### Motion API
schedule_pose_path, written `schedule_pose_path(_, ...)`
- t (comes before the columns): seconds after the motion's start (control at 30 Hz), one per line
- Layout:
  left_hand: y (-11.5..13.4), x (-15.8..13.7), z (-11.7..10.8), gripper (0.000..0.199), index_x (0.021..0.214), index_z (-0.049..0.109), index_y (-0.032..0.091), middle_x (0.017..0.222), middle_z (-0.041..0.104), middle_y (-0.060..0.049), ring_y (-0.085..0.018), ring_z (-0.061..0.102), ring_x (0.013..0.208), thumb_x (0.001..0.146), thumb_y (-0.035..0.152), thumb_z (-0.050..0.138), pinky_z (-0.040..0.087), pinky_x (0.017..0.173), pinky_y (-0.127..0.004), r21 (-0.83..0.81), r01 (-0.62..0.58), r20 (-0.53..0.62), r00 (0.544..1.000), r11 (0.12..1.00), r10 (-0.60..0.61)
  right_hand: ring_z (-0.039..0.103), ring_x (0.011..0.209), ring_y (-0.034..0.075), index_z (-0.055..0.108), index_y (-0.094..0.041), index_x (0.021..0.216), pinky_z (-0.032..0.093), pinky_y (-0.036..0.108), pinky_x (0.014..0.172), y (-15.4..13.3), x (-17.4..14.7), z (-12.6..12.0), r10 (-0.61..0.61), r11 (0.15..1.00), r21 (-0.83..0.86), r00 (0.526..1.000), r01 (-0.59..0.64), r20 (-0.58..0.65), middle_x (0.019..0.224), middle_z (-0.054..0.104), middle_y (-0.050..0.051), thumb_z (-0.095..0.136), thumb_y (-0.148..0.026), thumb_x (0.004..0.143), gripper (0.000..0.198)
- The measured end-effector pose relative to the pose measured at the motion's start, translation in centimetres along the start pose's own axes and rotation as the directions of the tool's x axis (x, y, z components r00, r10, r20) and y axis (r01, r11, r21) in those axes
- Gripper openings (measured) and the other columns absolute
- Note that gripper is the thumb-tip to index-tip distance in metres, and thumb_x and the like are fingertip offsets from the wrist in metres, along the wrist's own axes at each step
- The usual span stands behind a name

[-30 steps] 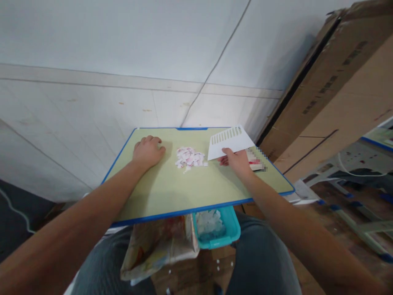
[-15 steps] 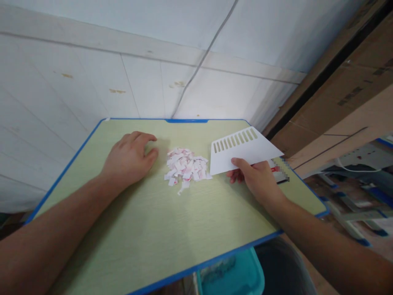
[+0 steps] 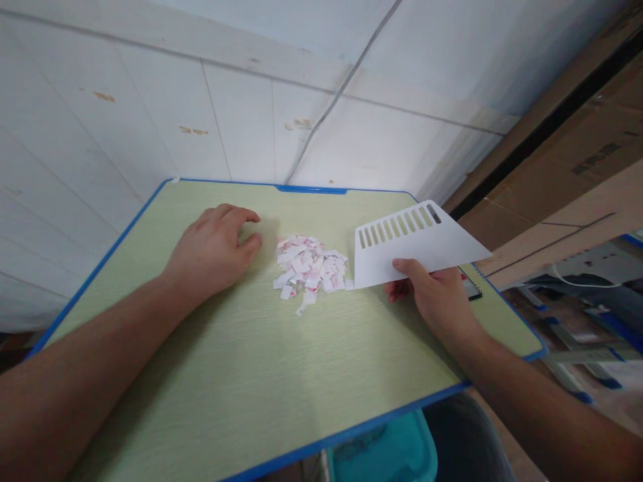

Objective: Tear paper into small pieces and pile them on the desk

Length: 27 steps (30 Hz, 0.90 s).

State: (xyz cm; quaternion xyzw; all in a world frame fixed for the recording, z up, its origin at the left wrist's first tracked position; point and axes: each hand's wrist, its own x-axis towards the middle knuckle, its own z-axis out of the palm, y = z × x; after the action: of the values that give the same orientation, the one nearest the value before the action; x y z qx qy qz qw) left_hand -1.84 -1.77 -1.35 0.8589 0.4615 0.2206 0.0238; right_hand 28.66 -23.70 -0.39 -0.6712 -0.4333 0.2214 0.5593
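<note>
A heap of small torn paper scraps (image 3: 306, 264), white with pink and red marks, lies on the pale green desk (image 3: 241, 375). My left hand (image 3: 216, 248) rests left of the heap, fingers curved and thumb apart, with nothing in it. In my right hand (image 3: 432, 291) is a flat white scraper (image 3: 392, 254) with a row of slots along its far edge, gripped with the thumb on top. Its left edge stands tilted just right of the scraps, near one loose piece. The fingers under it are partly hidden.
Behind my right hand lies a dark-edged flat object (image 3: 473, 289), mostly covered. Below the desk's front edge sit a teal bin (image 3: 406, 445) and a dark round container (image 3: 467, 435). A white wall with a cable (image 3: 346, 84) rises behind; brown cardboard (image 3: 557, 174) stands right.
The scraper in my right hand has shifted slightly right, away from the scraps. My left hand keeps about the same pose. The camera view has tilted a little.
</note>
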Motion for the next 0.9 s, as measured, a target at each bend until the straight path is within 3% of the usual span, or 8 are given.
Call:
schedule_pose_path(0.37, -0.1, 0.2, 0.0, 0.044, 0.141, 0.077, 0.026, 0.150, 0.077, -0.012, -0.038, 0.069, 0.149, 0.106, 0.043, 0.056, 0.054, 0.136, -0.056, -0.022, 0.009, 0.009, 1.000, 1.000, -0.009, 0.067, 0.047, 0.024, 0.072, -0.029, 0.071, 0.059, 0.036, 0.048, 0.7, -0.3, 0.3, -0.048, 0.997, -0.073, 0.990, 0.039, -0.133, 0.059, 0.074, 0.005, 0.080, -0.040, 0.095, 0.028)
schedule_pose_path(0.5, 0.0, 0.2, 0.0, 0.046, 0.143, 0.077, 0.022, 0.152, 0.076, -0.015, -0.040, 0.068, 0.150, 0.108, 0.042, 0.054, 0.053, 0.137, -0.058, -0.028, 0.005, 0.018, 1.000, 1.000, -0.005, 0.066, 0.048, 0.023, 0.067, -0.030, 0.056, 0.059, 0.035, 0.051, -0.9, -1.7, -0.3, -0.092, 0.977, -0.197, 0.995, 0.082, -0.038, 0.052, 0.069, 0.005, 0.073, -0.039, 0.096, 0.042)
schedule_pose_path(0.6, 0.2, 0.0, -0.3, 0.044, 0.144, 0.077, 0.025, 0.153, 0.076, -0.015, -0.040, 0.067, 0.151, 0.110, 0.043, 0.054, 0.053, 0.137, -0.058, -0.048, 0.010, 0.032, 0.999, 0.999, -0.008, 0.070, 0.054, 0.024, 0.069, -0.030, 0.058, 0.062, 0.035, 0.058, -1.4, -2.9, -0.9, -0.148, 0.962, -0.234, 0.989, 0.139, -0.019, 0.056, 0.072, 0.004, 0.073, -0.041, 0.100, 0.043)
schedule_pose_path(0.77, 0.5, 0.1, -0.6, 0.051, 0.147, 0.077, 0.017, 0.156, 0.075, -0.018, -0.042, 0.066, 0.152, 0.109, 0.042, 0.053, 0.051, 0.137, -0.059, -0.063, 0.022, 0.045, 0.999, 0.998, -0.019, 0.071, 0.059, 0.025, 0.068, -0.031, 0.061, 0.063, 0.038, 0.066, -0.5, -4.5, -1.9, -0.192, 0.956, -0.224, 0.981, 0.189, 0.009, 0.057, 0.070, 0.002, 0.074, -0.038, 0.106, 0.046)
schedule_pose_path(0.9, 0.7, 0.2, -0.8, 0.050, 0.147, 0.078, 0.023, 0.157, 0.075, -0.017, -0.043, 0.065, 0.152, 0.107, 0.040, 0.055, 0.052, 0.137, -0.062, -0.079, 0.039, 0.053, 0.998, 0.996, -0.035, 0.070, 0.058, 0.026, 0.069, -0.030, 0.062, 0.062, 0.039, 0.065, 0.0, -5.2, -2.3, -0.143, 0.975, -0.170, 0.990, 0.144, 0.020, 0.059, 0.072, 0.004, 0.074, -0.036, 0.106, 0.045)
